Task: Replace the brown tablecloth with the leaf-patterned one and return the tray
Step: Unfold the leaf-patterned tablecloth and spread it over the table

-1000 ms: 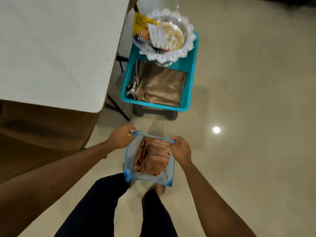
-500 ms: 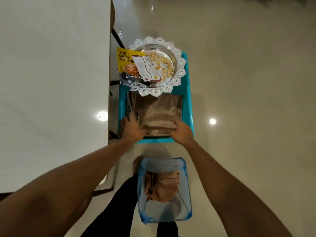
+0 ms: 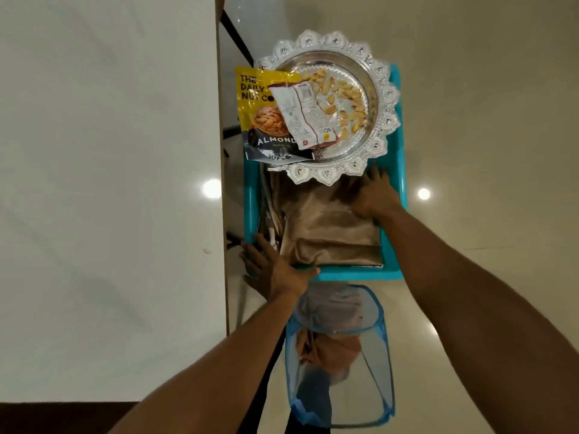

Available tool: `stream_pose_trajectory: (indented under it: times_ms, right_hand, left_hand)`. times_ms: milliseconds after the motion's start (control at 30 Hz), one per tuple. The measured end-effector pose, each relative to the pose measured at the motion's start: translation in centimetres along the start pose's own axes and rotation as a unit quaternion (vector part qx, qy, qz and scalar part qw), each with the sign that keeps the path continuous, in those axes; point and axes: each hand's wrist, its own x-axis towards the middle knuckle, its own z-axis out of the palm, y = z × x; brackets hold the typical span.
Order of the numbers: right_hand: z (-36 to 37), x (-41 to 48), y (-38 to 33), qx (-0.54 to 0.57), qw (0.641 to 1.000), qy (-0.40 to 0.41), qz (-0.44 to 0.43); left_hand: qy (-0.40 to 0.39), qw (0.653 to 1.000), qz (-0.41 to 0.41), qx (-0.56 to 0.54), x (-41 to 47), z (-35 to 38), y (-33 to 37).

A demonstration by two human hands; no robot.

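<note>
Both hands are spread open. The left hand (image 3: 275, 267) rests flat on the blue bin's (image 3: 395, 195) near corner. The right hand (image 3: 377, 195) presses the folded tan cloth (image 3: 329, 227) inside, beside the silver tray (image 3: 332, 104).

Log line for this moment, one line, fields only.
left hand: on bin's near-left corner | right hand: flat on folded cloth in teal bin | tray: on bin's far end

Beyond the right hand (image 3: 377, 195), the tray (image 3: 380, 89) hides the far end of the folded cloth (image 3: 329, 227); its pattern cannot be told. The left hand (image 3: 275, 270) covers the bin's (image 3: 398, 170) near corner. Packet (image 3: 269, 117) small print is unreadable.
</note>
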Motion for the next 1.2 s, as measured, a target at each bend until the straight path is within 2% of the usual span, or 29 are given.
stream_pose_trajectory:
  times_ms: [133, 233, 333, 433, 567, 700, 800, 867, 900, 1000, 1067, 1133, 1200]
  right_hand:
    - [-0.7, 1.0, -0.8, 0.019, 0.998, 0.033, 0.058]
    - [-1.0, 0.9, -1.8, -0.047, 0.997, 0.029, 0.057]
    - [-1.1, -1.0, -1.7, -0.078, 0.995, 0.064, 0.005]
    - [-0.7, -4.3, -1.4, -0.015, 0.991, 0.116, -0.063]
    - [0.7, -9.6, -2.3, 0.015, 0.981, 0.130, -0.146]
    - [2.1, -14.1, -2.9, -0.024, 0.970, 0.158, -0.185]
    - [1.9, -16.5, -3.1, -0.012, 0.965, 0.184, -0.187]
    - [0.8, -17.0, -3.1, -0.003, 0.964, 0.192, -0.186]
    - [0.2, -18.3, -3.0, -0.002, 0.962, 0.194, -0.193]
    - [-2.2, -21.1, -3.1, 0.009, 0.955, 0.189, -0.227]
    - [-3.9, -23.1, -3.1, 0.021, 0.952, 0.177, -0.251]
    - [-5.5, -25.5, -3.1, 0.053, 0.946, 0.183, -0.263]
    - [-6.9, -27.3, -3.1, 0.114, 0.935, 0.211, -0.260]
  left_hand:
    - [0.026, 0.998, -0.012, -0.057, -0.3, 0.7, -0.7]
    - [0.022, 0.998, -0.019, -0.053, 0.1, 0.6, -0.4]
    - [0.021, 0.998, -0.017, -0.051, 0.1, 0.6, -0.4]
    - [0.016, 0.998, -0.020, -0.053, 0.1, 0.4, -0.5]
    - [0.002, 0.998, -0.040, -0.055, 0.6, 0.1, -0.2]
    - [-0.015, 0.996, -0.044, -0.078, 0.7, -0.2, -0.2]
    - [-0.019, 0.986, -0.055, -0.155, 0.7, -1.4, 0.0]
    - [0.010, 0.981, -0.003, -0.195, 0.5, -2.5, 1.0]
    - [0.036, 0.979, 0.055, -0.193, -1.0, -3.1, 1.1]
    - [0.136, 0.951, 0.249, -0.125, -3.7, -4.9, 1.2]
    - [0.166, 0.926, 0.337, -0.047, -4.8, -6.8, 1.0]
    - [0.156, 0.902, 0.399, 0.047, -5.9, -9.0, 0.6]
    - [0.092, 0.889, 0.443, 0.073, -6.7, -10.9, -0.3]
